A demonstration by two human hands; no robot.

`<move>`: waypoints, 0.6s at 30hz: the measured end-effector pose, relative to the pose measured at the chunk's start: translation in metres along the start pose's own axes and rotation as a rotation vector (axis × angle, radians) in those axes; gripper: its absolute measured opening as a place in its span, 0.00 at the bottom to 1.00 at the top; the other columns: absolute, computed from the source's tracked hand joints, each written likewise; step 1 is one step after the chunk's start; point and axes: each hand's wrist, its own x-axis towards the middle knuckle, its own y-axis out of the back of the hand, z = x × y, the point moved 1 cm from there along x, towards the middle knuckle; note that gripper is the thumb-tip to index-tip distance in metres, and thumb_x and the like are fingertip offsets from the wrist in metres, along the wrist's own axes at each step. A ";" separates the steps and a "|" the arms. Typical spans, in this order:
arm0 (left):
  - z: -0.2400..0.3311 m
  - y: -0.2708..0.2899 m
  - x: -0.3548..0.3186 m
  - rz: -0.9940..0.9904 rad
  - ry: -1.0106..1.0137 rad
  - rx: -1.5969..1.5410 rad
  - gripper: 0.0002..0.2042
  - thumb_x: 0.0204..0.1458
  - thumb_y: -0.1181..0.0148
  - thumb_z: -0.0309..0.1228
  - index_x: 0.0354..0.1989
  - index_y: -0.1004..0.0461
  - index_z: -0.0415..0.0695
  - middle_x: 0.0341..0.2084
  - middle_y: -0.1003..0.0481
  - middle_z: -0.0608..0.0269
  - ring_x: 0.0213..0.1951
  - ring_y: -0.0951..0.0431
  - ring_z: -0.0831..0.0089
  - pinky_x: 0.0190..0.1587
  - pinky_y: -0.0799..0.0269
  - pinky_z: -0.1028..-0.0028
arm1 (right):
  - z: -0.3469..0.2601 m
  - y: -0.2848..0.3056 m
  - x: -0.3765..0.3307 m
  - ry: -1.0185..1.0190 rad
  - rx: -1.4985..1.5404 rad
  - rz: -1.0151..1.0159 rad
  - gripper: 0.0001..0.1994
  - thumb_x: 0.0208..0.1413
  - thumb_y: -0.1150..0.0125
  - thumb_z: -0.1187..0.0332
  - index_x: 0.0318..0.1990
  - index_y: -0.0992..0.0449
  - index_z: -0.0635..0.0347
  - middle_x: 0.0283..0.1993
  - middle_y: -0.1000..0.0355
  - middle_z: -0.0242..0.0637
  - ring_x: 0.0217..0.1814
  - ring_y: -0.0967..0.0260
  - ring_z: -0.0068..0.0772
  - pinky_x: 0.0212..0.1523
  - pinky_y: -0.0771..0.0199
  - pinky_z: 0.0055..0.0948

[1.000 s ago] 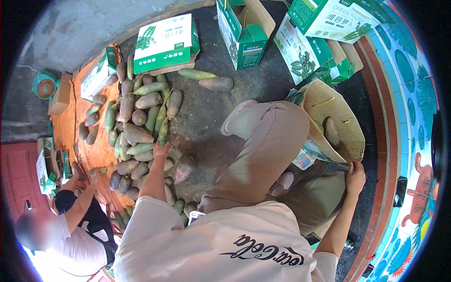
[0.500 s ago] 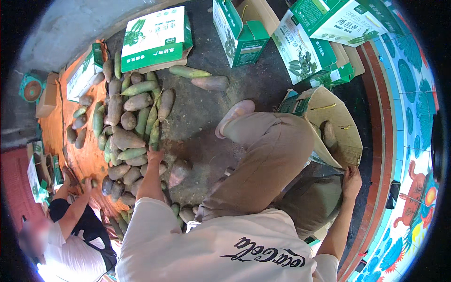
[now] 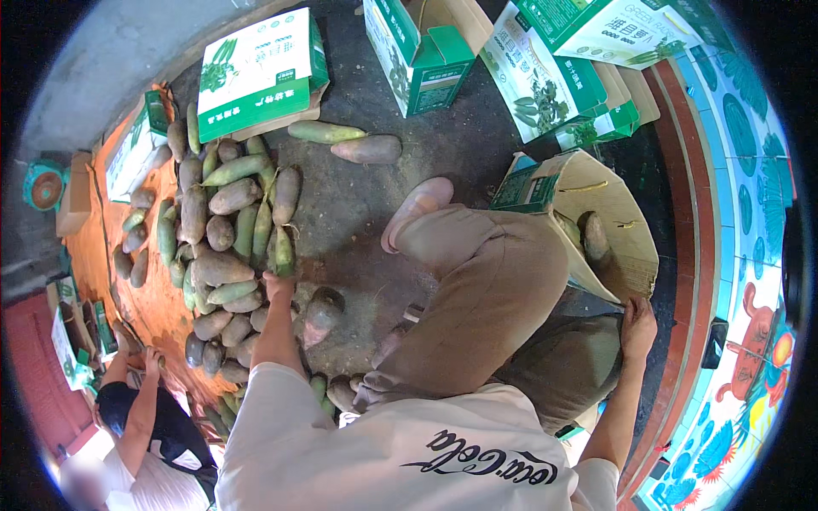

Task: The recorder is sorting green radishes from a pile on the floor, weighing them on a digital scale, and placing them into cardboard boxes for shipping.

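Note:
My left hand (image 3: 278, 288) is closed round the near end of a green radish (image 3: 284, 254) at the right side of a big heap. Around it lie long green radishes (image 3: 244, 230) and plump purple-brown, soil-dusted ones (image 3: 220, 268). At right, my right hand (image 3: 638, 325) grips the near rim of an open cardboard carton (image 3: 635, 247), tilted with its mouth toward me. Inside the carton lie a purple-brown radish (image 3: 596, 237) and part of a green one. My bent leg (image 3: 481, 281) is between the heap and the carton.
Two radishes (image 3: 366, 149) lie apart on the dark floor. Green-and-white cartons (image 3: 264, 72) stand along the far side, more (image 3: 545, 94) at far right. A co-worker (image 3: 141, 426) handles something at lower left, beside an orange sheet (image 3: 94, 255). A painted wall (image 3: 741, 170) bounds the right.
The green radish in my left hand has shifted slightly toward me, off the heap's edge. My right hand keeps its hold on the carton. The view has shifted a little.

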 end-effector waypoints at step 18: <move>0.119 0.034 -0.119 -0.191 -0.135 -0.131 0.29 0.38 0.34 0.39 0.48 0.33 0.36 0.40 0.27 0.49 0.43 0.26 0.61 0.45 0.34 0.68 | -0.012 0.000 0.006 -0.032 0.060 0.006 0.06 0.50 0.45 0.70 0.33 0.29 0.63 0.33 0.31 0.47 0.34 0.32 0.51 0.34 0.31 0.40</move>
